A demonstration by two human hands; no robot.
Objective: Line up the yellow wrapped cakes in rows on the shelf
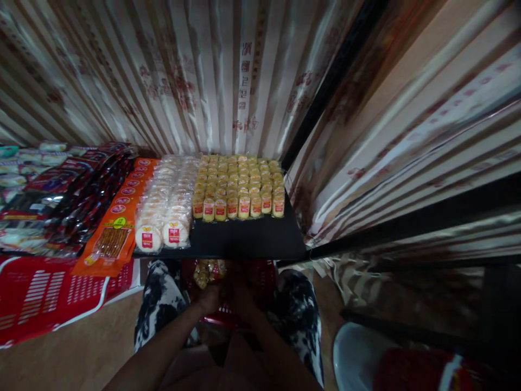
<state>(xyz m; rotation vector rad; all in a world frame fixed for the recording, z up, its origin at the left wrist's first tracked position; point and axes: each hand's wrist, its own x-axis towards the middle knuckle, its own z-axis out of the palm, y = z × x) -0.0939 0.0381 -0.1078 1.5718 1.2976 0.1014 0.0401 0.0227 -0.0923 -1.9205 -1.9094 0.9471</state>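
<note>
My left hand is low over a red basket between my knees, under the shelf's front edge. Right beside it is my right hand, in deep shadow. Small yellow-wrapped snacks lie in the basket, just beyond my left hand. The fingers of both hands are too dark to make out, so I cannot tell whether they hold anything. Above them, on the black shelf, stand rows of small yellow snack packs with red labels.
Left of the yellow packs are two rows of clear-wrapped round white crackers, an orange snack bag and dark red packets. A red basket stands at lower left. Pleated curtains and a black post border the shelf.
</note>
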